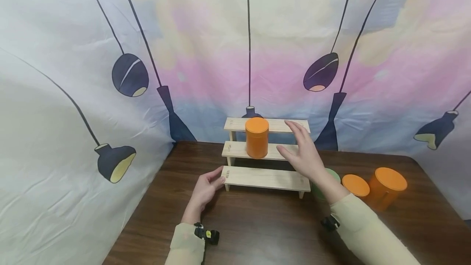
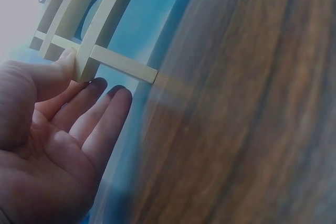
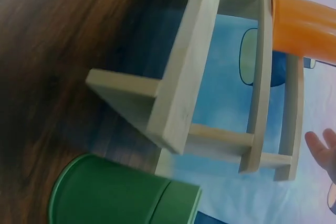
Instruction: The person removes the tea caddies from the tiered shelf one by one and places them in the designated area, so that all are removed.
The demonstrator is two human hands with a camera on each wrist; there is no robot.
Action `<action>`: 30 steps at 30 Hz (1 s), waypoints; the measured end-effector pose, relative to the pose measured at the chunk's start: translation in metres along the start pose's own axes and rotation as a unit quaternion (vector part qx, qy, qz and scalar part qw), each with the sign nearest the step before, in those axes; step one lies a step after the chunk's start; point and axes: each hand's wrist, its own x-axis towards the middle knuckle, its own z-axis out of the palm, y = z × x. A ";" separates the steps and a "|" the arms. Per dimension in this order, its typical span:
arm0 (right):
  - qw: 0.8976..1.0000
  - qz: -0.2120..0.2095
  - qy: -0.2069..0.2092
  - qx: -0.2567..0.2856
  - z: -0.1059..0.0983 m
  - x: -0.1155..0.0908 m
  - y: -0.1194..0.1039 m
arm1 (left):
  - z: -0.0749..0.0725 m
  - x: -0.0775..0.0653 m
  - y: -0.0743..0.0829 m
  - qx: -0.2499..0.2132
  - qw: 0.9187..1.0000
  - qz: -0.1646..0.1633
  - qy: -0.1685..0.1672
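A three-step wooden stand sits on the table, and an orange canister stands upright on its middle step. My left hand holds the left end of the lowest step; in the left wrist view the thumb lies on one side of the board and the fingers on the other. Just right of the canister, my right hand hovers over the stand's right side, fingers spread, apart from the canister and holding nothing. Its fingertips show at the edge of the right wrist view.
Right of the stand is a green canister, partly behind my right forearm in the head view. Farther right stand a shorter orange canister and a taller one. A printed cloth hangs behind the dark wooden table.
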 end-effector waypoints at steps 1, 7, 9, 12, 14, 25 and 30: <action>1.000 0.002 -0.002 0.004 0.002 0.003 -0.001 | 0.000 0.000 0.001 -0.002 1.000 -0.001 0.000; 0.999 -0.007 -0.006 0.039 0.014 0.017 -0.006 | 0.000 0.002 0.000 -0.009 1.000 0.000 0.000; 0.999 -0.009 -0.005 0.049 0.019 0.021 -0.010 | 0.000 0.002 -0.001 -0.009 1.000 0.001 0.000; 0.998 -0.006 -0.006 0.065 0.027 0.025 -0.015 | 0.000 0.003 -0.001 -0.012 1.000 -0.001 0.000; 0.997 -0.004 -0.008 0.070 0.032 0.028 -0.019 | 0.000 0.003 -0.001 -0.012 1.000 0.000 0.000; 0.996 -0.005 -0.014 0.084 0.053 0.037 -0.030 | 0.000 0.004 -0.002 -0.029 1.000 0.002 -0.003; 0.996 0.020 -0.019 0.084 0.055 0.035 -0.032 | 0.000 0.003 -0.002 -0.029 1.000 0.000 -0.004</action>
